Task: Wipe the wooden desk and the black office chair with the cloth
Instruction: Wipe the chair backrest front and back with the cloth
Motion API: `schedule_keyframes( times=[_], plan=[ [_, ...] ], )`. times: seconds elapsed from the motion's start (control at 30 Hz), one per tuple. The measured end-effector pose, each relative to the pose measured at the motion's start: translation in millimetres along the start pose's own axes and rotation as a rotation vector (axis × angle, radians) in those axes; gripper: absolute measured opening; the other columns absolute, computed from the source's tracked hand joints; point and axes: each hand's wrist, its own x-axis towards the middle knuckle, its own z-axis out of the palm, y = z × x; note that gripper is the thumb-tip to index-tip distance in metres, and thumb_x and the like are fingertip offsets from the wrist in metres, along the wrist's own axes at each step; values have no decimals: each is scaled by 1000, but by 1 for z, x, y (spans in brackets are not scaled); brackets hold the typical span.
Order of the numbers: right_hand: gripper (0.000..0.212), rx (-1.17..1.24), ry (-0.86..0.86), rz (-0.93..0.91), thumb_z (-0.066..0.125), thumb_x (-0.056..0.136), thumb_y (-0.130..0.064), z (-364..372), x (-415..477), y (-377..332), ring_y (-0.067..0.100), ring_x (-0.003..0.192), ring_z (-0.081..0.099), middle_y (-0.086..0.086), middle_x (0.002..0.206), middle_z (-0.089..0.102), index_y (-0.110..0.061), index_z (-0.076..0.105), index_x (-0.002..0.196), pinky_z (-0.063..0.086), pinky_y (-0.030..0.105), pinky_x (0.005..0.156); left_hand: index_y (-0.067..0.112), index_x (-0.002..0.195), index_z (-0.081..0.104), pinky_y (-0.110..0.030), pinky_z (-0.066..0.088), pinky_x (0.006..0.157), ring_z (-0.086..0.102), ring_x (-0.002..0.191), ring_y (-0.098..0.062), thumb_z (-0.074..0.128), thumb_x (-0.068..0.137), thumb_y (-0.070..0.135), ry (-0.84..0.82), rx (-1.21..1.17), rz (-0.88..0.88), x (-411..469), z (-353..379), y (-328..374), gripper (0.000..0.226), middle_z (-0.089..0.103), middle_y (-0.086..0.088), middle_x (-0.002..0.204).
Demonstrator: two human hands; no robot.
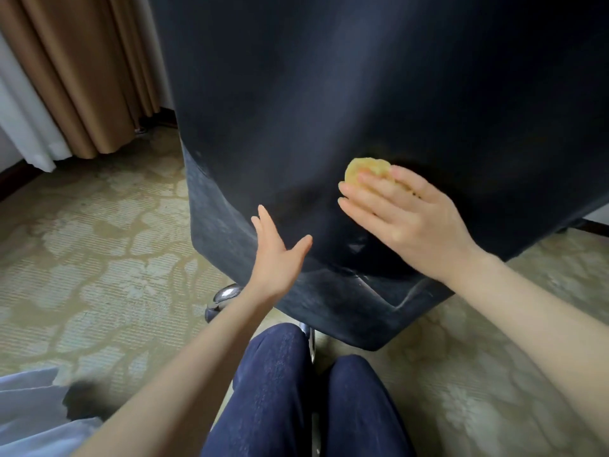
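The black office chair [329, 94] fills the upper middle of the view, its dark fabric back facing me. My right hand [405, 219] presses a bunched yellow cloth [365, 168] flat against the lower part of that back, fingers straight over the cloth. My left hand [275, 255] lies open against the chair's lower left edge, fingers straight and thumb spread. The wooden desk is out of sight.
Brown curtains [82, 70] with a white sheer layer hang at the upper left. Patterned beige carpet [99, 242] covers the floor. A chrome chair base leg [224, 296] pokes out under the chair. My knees in dark blue trousers [280, 390] are at the bottom centre.
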Motion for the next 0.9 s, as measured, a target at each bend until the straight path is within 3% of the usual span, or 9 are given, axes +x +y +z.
schedule_keyframes(
  times=[0.17,0.27,0.47,0.6,0.7,0.8,0.9],
  plan=[
    [17,47,193,90,60,92,-4,12,26,-2,19,107,65,4,113,69,-13,74,97,43,33,100,33,146,-25,-35,9,116,2,147,-14,46,88,63,1,-188,-188,17,4,11,96,-23,8,157],
    [12,86,201,95,65,89,-5,22,20,-12,19,104,67,5,109,71,-11,75,93,44,32,101,36,144,-26,-42,9,117,3,147,-17,37,85,73,-9,-208,-237,25,9,17,95,-20,8,158],
    [24,151,-79,4,57,93,-2,51,-31,-55,25,120,57,14,125,62,-3,67,115,45,37,102,36,144,-29,-45,9,116,3,148,-22,27,88,71,12,-152,-260,32,16,17,87,-23,4,157],
    [29,140,-261,-109,51,95,-2,62,-74,-85,29,126,51,16,129,59,1,62,121,36,39,111,37,145,-27,-47,7,116,0,148,-22,28,87,73,1,-158,-293,35,15,15,88,-22,5,158],
    [36,144,-400,-181,61,90,-5,56,-111,-88,29,127,50,15,130,58,1,58,126,35,40,110,39,148,-17,-46,2,116,-4,147,-19,28,84,76,12,-185,-310,36,16,17,87,-10,5,159],
    [37,176,-401,-154,63,88,-1,41,-129,-76,27,126,50,15,131,57,2,59,125,40,38,107,39,150,-6,-44,2,116,-5,147,-16,27,88,73,-8,-214,-280,33,12,16,77,6,6,154],
    [32,161,-341,-149,54,92,4,24,-129,-58,25,122,54,14,129,59,2,60,123,41,39,106,27,151,-14,-47,3,116,-3,147,-26,35,88,70,-21,-93,-212,36,3,12,91,-7,-4,160]
  ],
)
